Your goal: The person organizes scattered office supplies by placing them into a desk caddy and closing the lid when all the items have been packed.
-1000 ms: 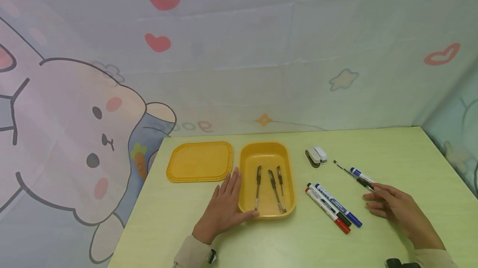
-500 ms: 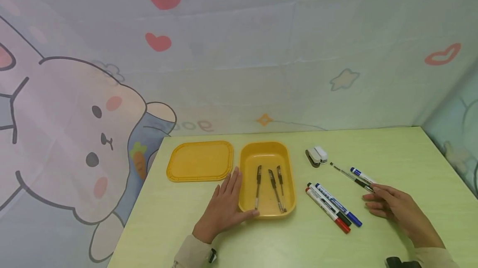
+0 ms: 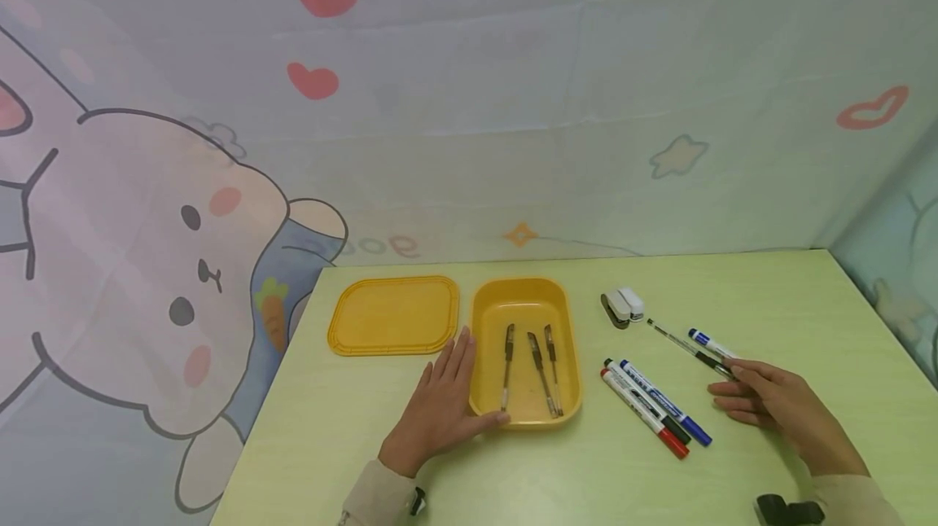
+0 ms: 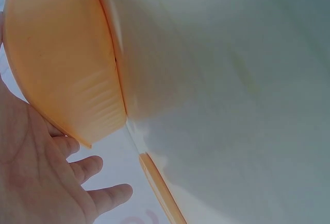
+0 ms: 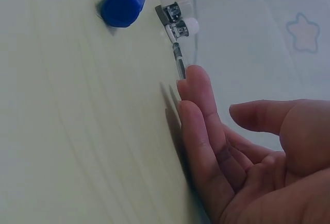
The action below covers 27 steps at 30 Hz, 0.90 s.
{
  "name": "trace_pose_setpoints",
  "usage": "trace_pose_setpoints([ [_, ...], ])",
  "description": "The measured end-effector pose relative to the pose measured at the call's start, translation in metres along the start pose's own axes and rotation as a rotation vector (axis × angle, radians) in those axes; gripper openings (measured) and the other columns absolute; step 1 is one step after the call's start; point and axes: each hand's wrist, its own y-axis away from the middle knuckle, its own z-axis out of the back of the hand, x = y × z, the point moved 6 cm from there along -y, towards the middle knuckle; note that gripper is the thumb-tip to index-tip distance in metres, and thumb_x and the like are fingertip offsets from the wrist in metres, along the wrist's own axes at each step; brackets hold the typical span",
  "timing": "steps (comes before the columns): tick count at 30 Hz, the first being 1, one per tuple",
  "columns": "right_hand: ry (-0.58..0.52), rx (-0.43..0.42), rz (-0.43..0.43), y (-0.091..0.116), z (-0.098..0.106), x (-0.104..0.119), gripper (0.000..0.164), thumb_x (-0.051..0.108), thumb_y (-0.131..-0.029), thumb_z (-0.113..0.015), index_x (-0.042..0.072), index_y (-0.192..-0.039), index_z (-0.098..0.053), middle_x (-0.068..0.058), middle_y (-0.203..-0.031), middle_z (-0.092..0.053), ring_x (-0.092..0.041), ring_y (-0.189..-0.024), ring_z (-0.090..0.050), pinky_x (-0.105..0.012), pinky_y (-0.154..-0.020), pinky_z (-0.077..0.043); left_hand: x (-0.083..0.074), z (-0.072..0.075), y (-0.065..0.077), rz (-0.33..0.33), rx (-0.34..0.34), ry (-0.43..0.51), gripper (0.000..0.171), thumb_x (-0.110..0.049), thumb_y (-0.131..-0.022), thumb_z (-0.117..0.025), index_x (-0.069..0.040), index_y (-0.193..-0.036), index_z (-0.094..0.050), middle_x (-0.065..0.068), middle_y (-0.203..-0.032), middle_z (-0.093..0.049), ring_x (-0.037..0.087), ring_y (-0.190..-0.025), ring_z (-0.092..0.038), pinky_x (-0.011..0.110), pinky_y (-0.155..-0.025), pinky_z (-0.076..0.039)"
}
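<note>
My left hand (image 3: 438, 420) rests against the left side of a yellow tray (image 3: 574, 347), fingers spread and thumb along its front rim. Three gel pens (image 3: 536, 359) lie inside. In the left wrist view, fingers (image 4: 85, 170) reach along the tray's outer wall (image 4: 67, 64). My right hand (image 3: 784, 408) is low over the table at the right, beside another gel pen (image 3: 677, 341). The pen's dark grip end runs in at its fingertips. In the right wrist view the thumb (image 5: 258, 115) stands apart from the fingers (image 5: 198, 136), which hide most of that pen.
A yellow lid (image 3: 392, 316) lies left of the tray. Three markers (image 3: 648, 405) lie together right of it. A small stapler (image 3: 621, 308) stands behind them. Another blue-capped marker (image 3: 707, 340) lies just beyond the right hand. A printed cloth (image 3: 469, 103) hangs behind the table.
The far end of the pen at my right hand has swung slightly left and toward me, then stays nearly still. My right hand has edged slightly left. My left hand and the tray stay put.
</note>
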Motion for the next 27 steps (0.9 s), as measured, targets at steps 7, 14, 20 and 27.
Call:
trace_pose_setpoints([
  [7, 0.018, -0.011, -0.036, -0.0013, -0.0017, 0.0002, 0.06, 0.026, -0.111, -0.042, -0.013, -0.153, -0.026, -0.006, -0.103, -0.078, -0.019, -0.093, -0.077, -0.035, -0.081, -0.06, 0.0004, -0.0005, -0.0003, 0.001, -0.002, -0.009, 0.116, -0.084, -0.086, -0.047, -0.015, -0.164, 0.006, 0.004, -0.172, 0.004, 0.031, -0.157, -0.009, 0.064, -0.117, -0.026],
  [14, 0.035, -0.04, -0.067, -0.0009, -0.0029, 0.0018, 0.056, 0.023, -0.111, -0.042, -0.012, -0.153, -0.028, -0.004, -0.099, -0.079, -0.017, -0.089, -0.077, -0.032, -0.078, -0.061, 0.0001, -0.0002, -0.0001, 0.003, 0.001, -0.011, 0.117, -0.086, -0.086, -0.045, -0.013, -0.165, 0.002, 0.004, -0.172, 0.004, 0.031, -0.157, -0.009, 0.064, -0.117, -0.026],
  [20, 0.019, -0.051, -0.08, 0.0004, -0.0036, 0.0034, 0.053, 0.02, -0.108, -0.052, -0.013, -0.147, -0.036, -0.005, -0.095, -0.079, -0.016, -0.086, -0.077, -0.032, -0.075, -0.061, 0.0004, -0.0002, -0.0007, 0.001, -0.002, -0.01, 0.116, -0.083, -0.087, -0.048, -0.016, -0.164, 0.007, 0.004, -0.172, 0.004, 0.031, -0.158, -0.008, 0.064, -0.117, -0.026],
  [27, 0.037, -0.057, -0.079, 0.0001, -0.0029, -0.0003, 0.05, 0.02, -0.106, -0.056, -0.013, -0.141, -0.041, -0.004, -0.092, -0.079, -0.015, -0.083, -0.077, -0.031, -0.074, -0.061, -0.0002, -0.0001, -0.0002, 0.001, 0.003, 0.0, 0.116, -0.083, -0.087, -0.048, -0.013, -0.164, 0.004, 0.005, -0.172, 0.004, 0.032, -0.157, -0.008, 0.064, -0.117, -0.025],
])
